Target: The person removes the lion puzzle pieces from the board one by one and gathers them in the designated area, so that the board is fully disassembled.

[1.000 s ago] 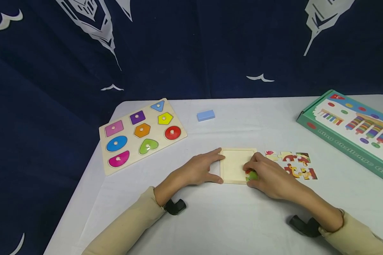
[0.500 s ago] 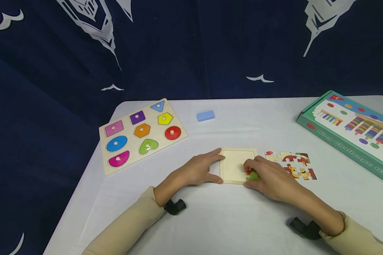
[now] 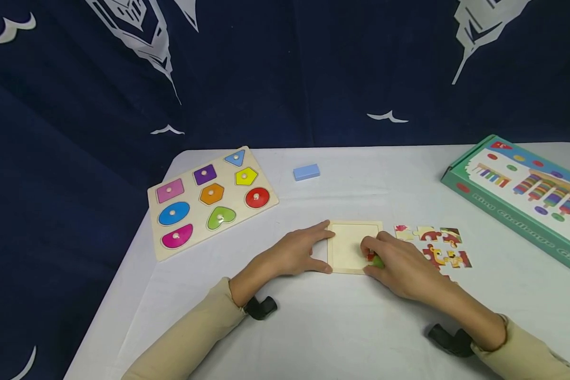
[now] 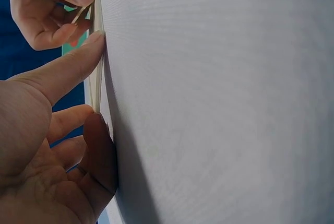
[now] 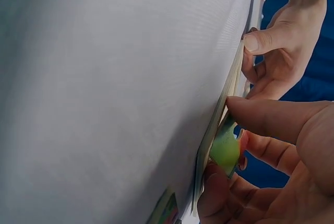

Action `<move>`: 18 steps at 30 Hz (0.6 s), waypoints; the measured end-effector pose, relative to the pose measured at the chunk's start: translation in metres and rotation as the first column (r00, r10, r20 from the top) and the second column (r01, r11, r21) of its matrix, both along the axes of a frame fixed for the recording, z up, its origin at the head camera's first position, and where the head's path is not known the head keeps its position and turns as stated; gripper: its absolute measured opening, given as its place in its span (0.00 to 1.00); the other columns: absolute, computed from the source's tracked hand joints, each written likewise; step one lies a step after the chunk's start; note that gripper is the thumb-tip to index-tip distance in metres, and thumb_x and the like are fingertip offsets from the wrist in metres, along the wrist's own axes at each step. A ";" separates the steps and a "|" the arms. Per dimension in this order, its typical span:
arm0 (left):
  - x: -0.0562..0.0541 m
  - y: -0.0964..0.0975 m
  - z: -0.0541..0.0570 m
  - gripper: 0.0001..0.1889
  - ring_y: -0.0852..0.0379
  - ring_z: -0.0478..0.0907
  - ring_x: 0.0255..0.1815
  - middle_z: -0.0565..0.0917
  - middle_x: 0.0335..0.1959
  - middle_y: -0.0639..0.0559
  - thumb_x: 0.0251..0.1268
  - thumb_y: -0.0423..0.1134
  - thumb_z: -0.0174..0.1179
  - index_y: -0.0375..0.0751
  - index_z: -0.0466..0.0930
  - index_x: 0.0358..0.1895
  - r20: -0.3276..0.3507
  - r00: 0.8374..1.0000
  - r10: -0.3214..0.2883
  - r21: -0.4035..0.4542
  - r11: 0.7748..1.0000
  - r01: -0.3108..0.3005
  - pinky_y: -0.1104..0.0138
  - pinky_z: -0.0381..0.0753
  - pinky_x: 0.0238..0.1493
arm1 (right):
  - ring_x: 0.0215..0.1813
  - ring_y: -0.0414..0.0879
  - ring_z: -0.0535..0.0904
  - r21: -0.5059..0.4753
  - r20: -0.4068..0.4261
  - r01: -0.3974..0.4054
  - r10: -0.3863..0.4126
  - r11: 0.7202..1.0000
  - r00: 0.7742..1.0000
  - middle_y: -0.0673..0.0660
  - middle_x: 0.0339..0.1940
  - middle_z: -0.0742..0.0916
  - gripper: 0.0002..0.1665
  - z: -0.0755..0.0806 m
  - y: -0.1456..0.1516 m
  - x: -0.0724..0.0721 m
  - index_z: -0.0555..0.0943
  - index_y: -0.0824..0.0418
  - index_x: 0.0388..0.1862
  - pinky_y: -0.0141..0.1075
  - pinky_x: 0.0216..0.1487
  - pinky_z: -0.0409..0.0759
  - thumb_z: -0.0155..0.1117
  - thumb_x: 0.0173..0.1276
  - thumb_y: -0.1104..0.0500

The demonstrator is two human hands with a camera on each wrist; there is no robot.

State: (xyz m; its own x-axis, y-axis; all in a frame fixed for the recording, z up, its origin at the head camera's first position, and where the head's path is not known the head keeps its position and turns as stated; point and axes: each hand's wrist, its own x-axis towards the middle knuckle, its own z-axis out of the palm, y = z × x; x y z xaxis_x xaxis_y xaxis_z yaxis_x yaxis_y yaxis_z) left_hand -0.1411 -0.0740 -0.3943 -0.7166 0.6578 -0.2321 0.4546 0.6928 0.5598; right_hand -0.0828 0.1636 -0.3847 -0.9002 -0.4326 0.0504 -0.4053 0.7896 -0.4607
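My left hand (image 3: 296, 250) spans the left side of a shallow square wooden puzzle tray (image 3: 351, 243). Its thumb is at the near corner and its fingers are at the far-left edge, holding the tray between them. At the tray's near right corner, my right hand (image 3: 399, 264) pinches a green and red puzzle piece (image 5: 225, 153). The piece is tilted against the tray's inside in the right wrist view, and my fingers partly cover it. Just right of the tray lie several loose puzzle pieces (image 3: 451, 236) with parts of a picture on them, some hidden behind my right hand.
A wooden shape board (image 3: 197, 184) with colourful knobbed shapes lies at the left. Behind the tray is a small blue block (image 3: 306, 172). A green toy box (image 3: 518, 206) occupies the right side of the white tabletop (image 3: 313, 332).
My right hand has shifted slightly, and its fingers cover more of the green and red piece. The left hand and the tray have stayed put.
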 end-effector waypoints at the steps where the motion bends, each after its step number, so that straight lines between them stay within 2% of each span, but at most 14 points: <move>1: 0.000 0.000 0.000 0.38 0.62 0.73 0.31 0.57 0.78 0.51 0.57 0.48 0.73 0.44 0.70 0.71 -0.001 1.000 0.000 0.000 1.000 0.000 0.72 0.72 0.39 | 0.28 0.43 0.68 -0.002 0.002 0.005 -0.005 1.000 1.000 0.50 0.31 0.75 0.19 0.000 0.000 0.000 0.76 0.54 0.35 0.35 0.28 0.67 0.79 0.52 0.64; 6: 0.000 0.000 0.001 0.38 0.62 0.73 0.30 0.57 0.78 0.51 0.57 0.48 0.73 0.44 0.70 0.71 0.003 1.000 0.004 -0.002 1.000 -0.004 0.72 0.71 0.38 | 0.30 0.43 0.70 -0.027 0.013 0.023 -0.022 0.999 1.000 0.50 0.33 0.79 0.14 0.001 0.000 0.001 0.82 0.57 0.40 0.37 0.31 0.70 0.76 0.55 0.64; 10: 0.000 0.000 0.001 0.38 0.62 0.73 0.30 0.57 0.78 0.51 0.57 0.48 0.73 0.44 0.69 0.71 0.004 1.000 0.004 -0.004 1.000 -0.004 0.72 0.71 0.39 | 0.33 0.43 0.73 -0.040 0.002 0.034 -0.034 0.999 0.999 0.51 0.36 0.83 0.15 0.003 0.003 0.003 0.85 0.61 0.46 0.40 0.35 0.72 0.72 0.58 0.63; 15: 0.000 0.001 0.001 0.38 0.62 0.73 0.30 0.57 0.78 0.51 0.56 0.48 0.74 0.45 0.70 0.71 0.004 1.000 0.006 -0.002 1.000 -0.006 0.71 0.72 0.38 | 0.32 0.42 0.72 -0.036 -0.010 0.036 -0.036 0.999 0.999 0.51 0.38 0.84 0.17 0.004 0.006 0.003 0.84 0.62 0.49 0.39 0.33 0.70 0.72 0.61 0.59; 18: 0.000 0.000 0.001 0.38 0.62 0.73 0.30 0.57 0.78 0.52 0.56 0.48 0.74 0.45 0.70 0.71 0.009 1.000 0.008 0.000 1.000 -0.008 0.71 0.72 0.38 | 0.30 0.40 0.70 -0.049 -0.018 0.046 -0.047 0.998 0.999 0.47 0.34 0.83 0.17 0.005 0.008 0.004 0.85 0.61 0.48 0.37 0.30 0.68 0.73 0.62 0.55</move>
